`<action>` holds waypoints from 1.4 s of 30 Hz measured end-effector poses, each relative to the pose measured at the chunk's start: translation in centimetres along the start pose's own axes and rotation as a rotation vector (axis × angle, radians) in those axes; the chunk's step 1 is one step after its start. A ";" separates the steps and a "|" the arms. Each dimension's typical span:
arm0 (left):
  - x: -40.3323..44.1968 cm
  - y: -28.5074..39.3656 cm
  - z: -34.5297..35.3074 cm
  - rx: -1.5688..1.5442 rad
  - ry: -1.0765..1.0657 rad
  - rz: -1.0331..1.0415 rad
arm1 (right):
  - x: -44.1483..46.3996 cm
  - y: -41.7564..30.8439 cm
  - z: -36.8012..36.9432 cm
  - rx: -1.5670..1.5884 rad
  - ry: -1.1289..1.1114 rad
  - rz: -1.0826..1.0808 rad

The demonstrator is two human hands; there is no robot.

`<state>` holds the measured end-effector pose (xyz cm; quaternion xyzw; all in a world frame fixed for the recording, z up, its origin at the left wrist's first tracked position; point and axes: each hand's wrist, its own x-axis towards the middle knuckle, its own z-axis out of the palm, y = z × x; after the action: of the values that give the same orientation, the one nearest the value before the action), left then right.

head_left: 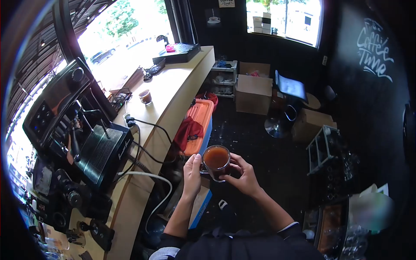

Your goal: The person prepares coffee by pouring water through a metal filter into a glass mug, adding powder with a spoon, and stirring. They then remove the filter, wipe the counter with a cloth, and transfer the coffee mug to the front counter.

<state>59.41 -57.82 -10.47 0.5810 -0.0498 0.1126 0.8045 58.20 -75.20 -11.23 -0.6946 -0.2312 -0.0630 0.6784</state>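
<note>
A clear glass cup filled with reddish-brown drink is held between both hands, in front of my body and above the floor. My left hand grips it at the handle side, thumb up along the handle. My right hand wraps the other side, with the thumb low on the glass. The cup looks upright, its round rim facing the camera. On the wooden counter to the left stands a second small glass with brown drink, apart from both hands.
An espresso machine stands on the wooden counter, with black cables hanging over its edge. Below is an orange-lidded box with a red cloth. Cardboard boxes, a stool and a grey rack stand on the dark floor.
</note>
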 end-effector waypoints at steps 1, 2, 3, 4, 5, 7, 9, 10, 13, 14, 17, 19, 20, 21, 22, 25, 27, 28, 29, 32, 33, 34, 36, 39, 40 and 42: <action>1.6 -0.8 -0.2 0.002 0.009 0.007 | 1.6 0.8 -0.5 -0.008 -0.015 -0.008; 3.3 -1.6 -0.6 -0.007 -0.005 0.012 | 3.4 1.5 -1.0 -0.017 -0.028 -0.019; 5.1 -2.0 -0.7 -0.017 -0.017 0.015 | 5.4 2.2 -1.6 -0.016 -0.040 -0.026; 6.7 -2.4 -0.6 -0.018 0.000 0.018 | 7.1 2.8 -2.0 0.002 -0.054 -0.025; 8.1 -2.6 -0.6 0.025 0.019 0.045 | 8.6 3.4 -2.3 0.025 -0.073 -0.018; 11.0 -2.3 -0.3 0.038 0.058 0.046 | 11.9 4.8 -2.9 0.020 -0.096 -0.039; 13.7 -1.8 0.6 0.013 0.111 0.058 | 15.4 6.1 -3.3 0.013 -0.115 -0.071; 15.2 -2.1 0.4 0.015 0.134 0.065 | 17.0 6.6 -3.5 0.020 -0.138 -0.072; 18.8 -2.4 -0.5 0.036 0.148 0.076 | 21.7 8.0 -3.6 0.102 -0.217 -0.063; 19.9 -2.3 -0.5 0.042 0.174 0.081 | 23.1 8.6 -3.7 0.114 -0.241 -0.062; 23.3 -2.5 -0.9 0.075 0.242 0.135 | 27.8 10.6 -3.7 0.104 -0.315 -0.039; 25.6 -3.0 -1.3 0.089 0.302 0.114 | 31.0 12.1 -3.6 0.139 -0.363 -0.042; 26.7 -3.3 -1.5 0.094 0.337 0.130 | 32.7 13.0 -3.6 0.151 -0.399 -0.049; 27.9 -3.6 -1.6 0.101 0.366 0.165 | 34.4 13.9 -3.6 0.175 -0.437 -0.072; 29.0 -4.0 -1.7 0.109 0.398 0.199 | 36.1 14.7 -3.5 0.200 -0.476 -0.093; 32.4 -5.8 -2.8 0.132 0.532 0.283 | 41.2 15.7 -3.3 0.260 -0.604 -0.118; 34.3 -6.1 -2.7 0.118 0.627 0.299 | 44.6 16.4 -3.1 0.254 -0.701 -0.132; 34.9 -6.3 -2.6 0.099 0.685 0.291 | 46.0 17.0 -2.8 0.272 -0.738 -0.127; 35.9 -6.5 -2.7 0.121 0.768 0.307 | 47.3 17.6 -2.4 0.304 -0.770 -0.149; 37.4 -6.9 -3.9 0.138 0.801 0.350 | 50.9 19.3 -0.9 0.366 -0.863 -0.133; 38.2 -6.9 -4.0 0.148 0.857 0.378 | 52.0 19.8 -0.3 0.384 -0.896 -0.136; 38.9 -6.3 -3.7 0.155 0.887 0.380 | 52.9 20.1 0.2 0.400 -0.924 -0.138; 40.5 -5.1 -3.2 0.167 0.984 0.427 | 54.4 20.3 1.3 0.400 -0.942 -0.149; 41.9 -5.2 -5.4 0.198 1.040 0.444 | 56.3 21.2 3.4 0.383 -0.983 -0.122; 42.2 -5.4 -6.2 0.229 1.050 0.440 | 56.8 21.4 4.1 0.391 -0.995 -0.120; 43.2 -5.3 -7.3 0.236 1.058 0.443 | 57.8 21.7 5.4 0.407 -1.011 -0.093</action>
<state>102.20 -47.21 -8.61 0.5070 0.2513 0.5579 0.6071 116.95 -55.77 -8.30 -0.4822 -0.5664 0.2949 0.5998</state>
